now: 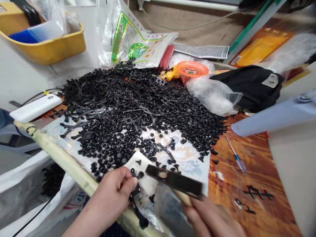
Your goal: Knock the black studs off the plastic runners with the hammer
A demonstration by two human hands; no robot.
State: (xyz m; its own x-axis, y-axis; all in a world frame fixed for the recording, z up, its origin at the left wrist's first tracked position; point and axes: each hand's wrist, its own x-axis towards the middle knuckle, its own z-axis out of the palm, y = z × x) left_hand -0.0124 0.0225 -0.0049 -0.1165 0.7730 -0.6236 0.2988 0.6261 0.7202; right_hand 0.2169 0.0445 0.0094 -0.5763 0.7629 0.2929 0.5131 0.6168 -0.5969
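My left hand (112, 189) is closed in a pinch on a black plastic strip of small parts (136, 197) near the table's front edge. My right hand (212, 219) grips the wooden handle of a hammer (174, 179), whose dark head is blurred by motion just above a small white plate (138, 161). A big heap of small black plastic parts (138, 105) covers the middle of the table right behind both hands.
A white power bank (36, 108) lies at left, a yellow bin (46, 46) behind it. Printed plastic bags (128, 36), an orange lid (192, 69), a black pouch (249, 85) and a small screwdriver (237, 156) lie at back and right. A white sack (22, 194) hangs at front left.
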